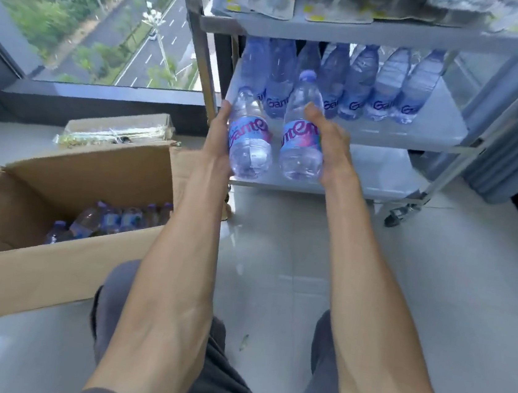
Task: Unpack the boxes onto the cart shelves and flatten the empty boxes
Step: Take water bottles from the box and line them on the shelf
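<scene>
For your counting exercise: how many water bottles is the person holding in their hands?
2. The left hand grips one bottle; the right hand grips the other bottle, both held before the cart's middle shelf.

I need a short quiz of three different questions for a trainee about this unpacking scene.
1. True or false: the left hand grips a clear plastic water bottle.
2. Which level of the steel cart holds the row of standing bottles: A top, B middle shelf, C bottom?
3. Fill in: the brown cardboard box still holds ____.

Key: 1 true. 2 B. 3 bottles; the right hand grips a second bottle.
</scene>
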A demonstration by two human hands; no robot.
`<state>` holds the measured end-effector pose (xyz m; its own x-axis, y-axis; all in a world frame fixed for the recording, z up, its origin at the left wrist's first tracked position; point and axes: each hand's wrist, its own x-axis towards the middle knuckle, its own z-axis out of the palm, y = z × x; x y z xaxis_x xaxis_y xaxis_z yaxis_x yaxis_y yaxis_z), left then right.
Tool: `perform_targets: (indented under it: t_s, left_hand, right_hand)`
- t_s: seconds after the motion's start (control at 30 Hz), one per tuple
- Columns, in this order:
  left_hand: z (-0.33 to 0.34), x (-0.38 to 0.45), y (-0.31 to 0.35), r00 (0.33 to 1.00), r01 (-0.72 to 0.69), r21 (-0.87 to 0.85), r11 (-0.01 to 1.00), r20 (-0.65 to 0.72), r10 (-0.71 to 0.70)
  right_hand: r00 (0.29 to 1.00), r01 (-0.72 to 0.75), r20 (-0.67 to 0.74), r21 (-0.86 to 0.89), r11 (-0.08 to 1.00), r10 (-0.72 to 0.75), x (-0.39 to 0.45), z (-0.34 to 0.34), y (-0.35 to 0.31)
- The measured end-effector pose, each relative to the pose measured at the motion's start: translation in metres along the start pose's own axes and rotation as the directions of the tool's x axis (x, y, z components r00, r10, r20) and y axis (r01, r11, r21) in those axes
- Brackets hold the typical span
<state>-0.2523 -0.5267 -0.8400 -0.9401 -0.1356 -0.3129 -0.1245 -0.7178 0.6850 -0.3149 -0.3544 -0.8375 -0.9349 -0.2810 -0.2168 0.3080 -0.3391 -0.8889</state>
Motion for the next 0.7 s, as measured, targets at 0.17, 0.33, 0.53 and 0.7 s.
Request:
perform_targets:
  t_s: [0.17,0.33,0.53,0.7]
  left_hand:
    - [0.007,0.023,-0.022,0.989,0.139,-0.073,0.988,0.054,-0.135]
    - [0.038,0.03,-0.039,0.995,0.079,-0.147,0.986,0.076,-0.068]
    - [0.087,0.027,-0.047,0.99,0.011,-0.171,0.985,0.14,0.014]
    - [0.102,0.0,-0.079,0.97,-0.018,-0.222,0.975,0.234,0.072]
  right_hand:
    - [0.976,-0.17,0.157,0.139,0.975,0.148,0.013,-0.036,-0.011]
    - [0.974,-0.149,0.2,0.203,0.968,0.108,0.012,-0.066,-0.027]
    - [0.986,-0.07,0.164,0.261,0.963,0.027,-0.005,-0.088,-0.058]
    - [0.948,-0.216,0.296,0.33,0.919,0.116,-0.051,-0.122,-0.055]
